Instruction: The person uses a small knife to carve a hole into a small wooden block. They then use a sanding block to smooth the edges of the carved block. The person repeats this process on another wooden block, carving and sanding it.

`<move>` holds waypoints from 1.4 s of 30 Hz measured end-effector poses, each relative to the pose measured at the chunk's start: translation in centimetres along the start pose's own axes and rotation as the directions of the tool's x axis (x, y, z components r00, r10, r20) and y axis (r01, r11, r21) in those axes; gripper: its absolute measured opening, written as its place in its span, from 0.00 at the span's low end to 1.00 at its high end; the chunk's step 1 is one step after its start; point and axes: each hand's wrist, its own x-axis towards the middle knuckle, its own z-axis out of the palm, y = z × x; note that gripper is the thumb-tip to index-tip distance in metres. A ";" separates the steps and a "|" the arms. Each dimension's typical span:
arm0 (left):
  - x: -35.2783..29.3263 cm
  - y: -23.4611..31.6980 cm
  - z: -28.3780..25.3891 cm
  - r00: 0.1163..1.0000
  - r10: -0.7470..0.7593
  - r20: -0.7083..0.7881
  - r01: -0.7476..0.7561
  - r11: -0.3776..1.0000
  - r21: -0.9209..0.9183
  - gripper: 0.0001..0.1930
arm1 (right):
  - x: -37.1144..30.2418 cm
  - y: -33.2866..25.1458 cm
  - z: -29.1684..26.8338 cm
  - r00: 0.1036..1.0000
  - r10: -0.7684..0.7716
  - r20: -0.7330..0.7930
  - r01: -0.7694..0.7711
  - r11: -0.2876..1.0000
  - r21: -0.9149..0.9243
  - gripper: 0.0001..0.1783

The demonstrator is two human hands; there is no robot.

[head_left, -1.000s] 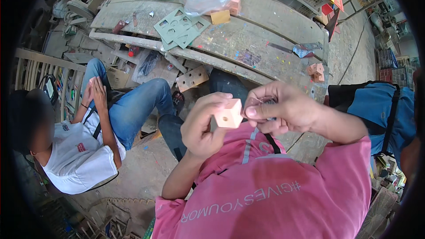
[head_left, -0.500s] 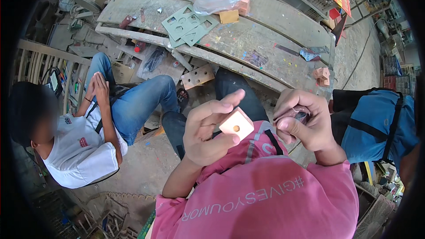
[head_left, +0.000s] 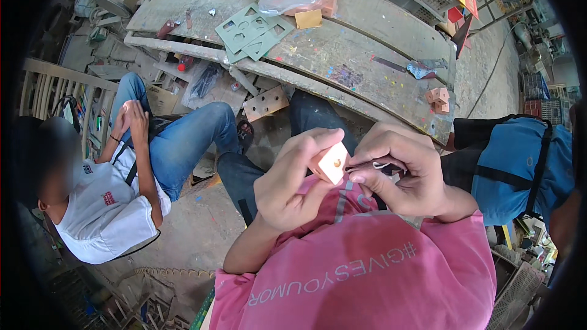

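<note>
I see left hand (head_left: pixel 286 186) with fingers grasping wooden block (head_left: pixel 332 165), holed face toward me, long axis foreshortened, can't tell it. Block lies just left of right hand (head_left: pixel 408 177), whose fingers pinch folded dark sheet (head_left: pixel 367 165); sheet's tip touches or nearly touches block's right side. Small blocks (head_left: pixel 438 99) sit on desk (head_left: pixel 391 36), beyond right fingers.

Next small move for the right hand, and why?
Probably press the dark folded piece lightly to the near edge of the pink block and draw it along that edge. The left hand grips the block, leaving that edge exposed, and the right hand pinches the piece right beside it; whether they already touch is unclear.
</note>
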 end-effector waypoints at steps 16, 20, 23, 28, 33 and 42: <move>1.7 1.6 -0.3 0.953 0.186 0.239 -0.287 0.806 0.518 0.15 | 1.8 0.2 -1.6 0.966 -0.045 0.253 0.134 0.927 -0.350 0.05; 0.3 -0.7 0.1 0.910 0.360 0.204 -0.412 0.749 0.519 0.14 | 2.6 0.1 -1.6 0.737 0.591 0.327 -0.667 0.714 0.212 0.02; 0.2 -1.1 0.0 0.926 0.307 0.218 -0.376 0.789 0.486 0.12 | 2.0 1.0 -1.5 0.765 0.583 0.273 -0.640 0.735 0.224 0.03; -0.1 -1.4 0.2 0.999 0.047 0.020 -0.050 0.985 0.165 0.12 | 1.0 2.9 -0.5 0.795 -0.583 0.169 0.547 0.566 -0.617 0.11; -0.5 -1.4 2.1 0.994 -0.094 -0.063 0.069 0.942 -0.327 0.19 | 1.0 2.4 -2.6 0.909 -0.342 -0.239 0.241 0.898 -0.368 0.07; -0.7 -0.7 1.7 0.816 -0.567 0.109 0.313 0.275 -0.909 0.14 | -3.3 6.2 1.1 0.766 0.305 -0.566 -0.055 0.908 0.414 0.06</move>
